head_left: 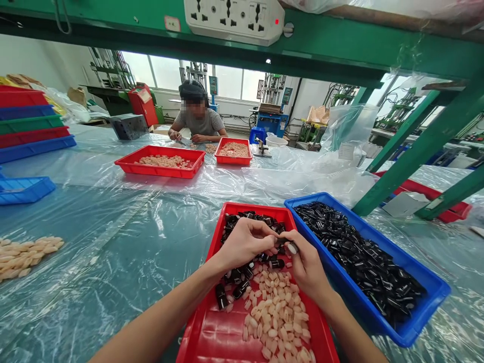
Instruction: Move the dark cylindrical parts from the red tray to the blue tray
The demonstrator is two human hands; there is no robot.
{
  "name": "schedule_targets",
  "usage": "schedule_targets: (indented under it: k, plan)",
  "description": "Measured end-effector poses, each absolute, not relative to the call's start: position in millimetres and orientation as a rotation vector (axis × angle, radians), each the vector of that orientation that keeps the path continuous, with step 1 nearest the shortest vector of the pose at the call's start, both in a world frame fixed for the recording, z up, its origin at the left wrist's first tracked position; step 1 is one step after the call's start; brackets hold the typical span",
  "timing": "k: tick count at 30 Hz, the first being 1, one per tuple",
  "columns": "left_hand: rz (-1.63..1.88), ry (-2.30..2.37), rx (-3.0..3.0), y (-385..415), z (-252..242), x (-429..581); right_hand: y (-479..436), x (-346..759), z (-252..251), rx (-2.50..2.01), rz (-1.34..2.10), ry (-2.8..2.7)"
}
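Observation:
Both my hands meet over the red tray (212, 307), with thumbs and fingers closed. My left hand (247, 242) pinches at the near end of a small black plastic piece (280, 243), mostly hidden by fingers. My right hand (308, 262) grips the same piece from the other side; a pale oval (292, 247) shows by its fingers. Glossy black pieces (236, 275) lie at the back and left of the tray beneath my hands. A heap of pale, cream-coloured oval pieces (278, 307) lies at the tray's front right.
At the right, a long blue tray (419, 322) holds many black pieces. More pale pieces (26, 254) lie on the plastic-covered table at left. Across it, a person (198, 118) works behind two red trays (162, 171). A green beam (151, 38) with a power strip (234, 20) crosses overhead.

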State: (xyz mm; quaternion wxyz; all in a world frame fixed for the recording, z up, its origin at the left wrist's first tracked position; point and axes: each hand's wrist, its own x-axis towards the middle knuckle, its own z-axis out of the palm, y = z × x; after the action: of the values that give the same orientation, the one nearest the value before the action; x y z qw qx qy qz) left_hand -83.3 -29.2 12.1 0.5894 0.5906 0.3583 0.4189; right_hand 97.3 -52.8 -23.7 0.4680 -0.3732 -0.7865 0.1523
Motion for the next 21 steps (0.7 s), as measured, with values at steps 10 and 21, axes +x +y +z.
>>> schedule_targets:
  k: [10, 21]
  plan:
    - [1.14, 0.987, 2.233, -34, 25, -94, -48, 107, -26, -1.114, 0.679, -2.028]
    - [0.767, 0.826, 2.754, -35, 24, -98, -50, 104, -28, -1.114, 0.821, -2.156]
